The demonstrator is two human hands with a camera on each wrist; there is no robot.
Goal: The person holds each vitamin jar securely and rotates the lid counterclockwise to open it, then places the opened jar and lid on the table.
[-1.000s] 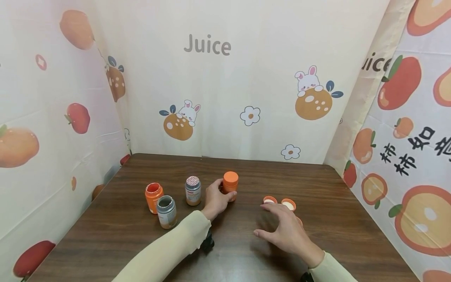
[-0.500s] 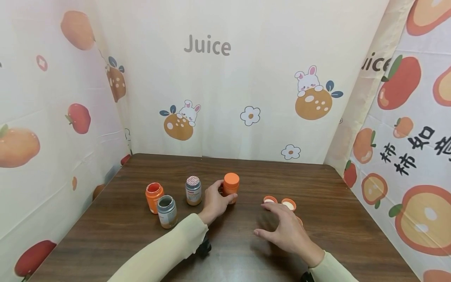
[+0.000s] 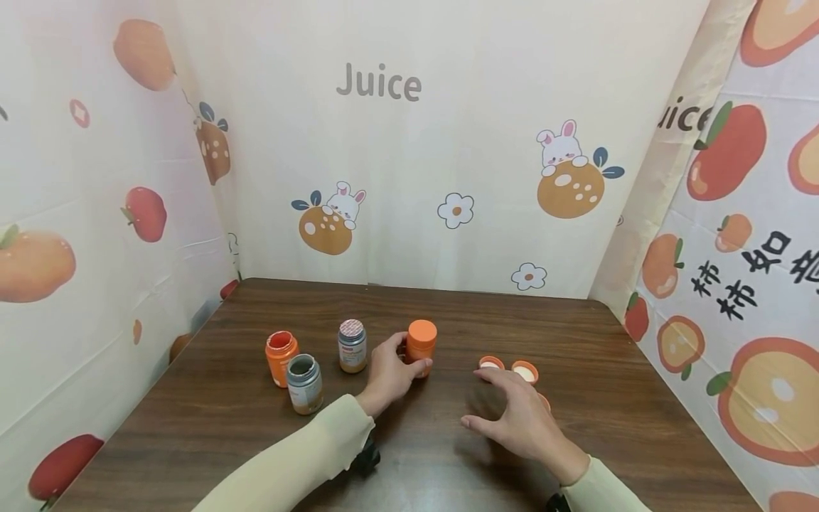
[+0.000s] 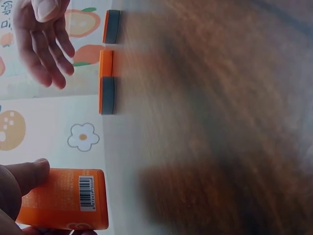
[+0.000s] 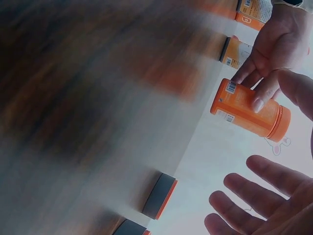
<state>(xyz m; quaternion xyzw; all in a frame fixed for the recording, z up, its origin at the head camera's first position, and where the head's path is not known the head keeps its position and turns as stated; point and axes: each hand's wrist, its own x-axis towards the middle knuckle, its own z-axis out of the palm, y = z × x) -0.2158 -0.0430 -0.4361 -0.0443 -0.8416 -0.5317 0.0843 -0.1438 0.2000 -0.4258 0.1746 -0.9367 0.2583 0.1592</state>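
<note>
My left hand (image 3: 390, 371) grips an orange bottle (image 3: 420, 348) with its orange screw cap (image 3: 422, 331) on, thumb and fingers around its side. The bottle stands upright, at or just above the table. In the right wrist view the cap end of the held bottle (image 5: 252, 110) faces my right hand (image 5: 274, 203). That hand holds nothing; its fingers are spread above the table. By its fingertips lie orange-rimmed lids, two with pale insides up: a left lid (image 3: 490, 363) and a right lid (image 3: 525, 370). A third lid (image 3: 544, 402) is mostly hidden behind the hand.
On the brown table (image 3: 307, 302), left of my left hand, stand a grey jar (image 3: 352, 348) with a patterned seal, an uncapped orange jar (image 3: 280, 359) and an uncapped grey jar (image 3: 304, 384). Fruit-printed curtains (image 3: 409, 156) enclose the back and sides.
My left hand has brought the orange bottle slightly nearer to me and a little to the right. The right hand has stayed in place.
</note>
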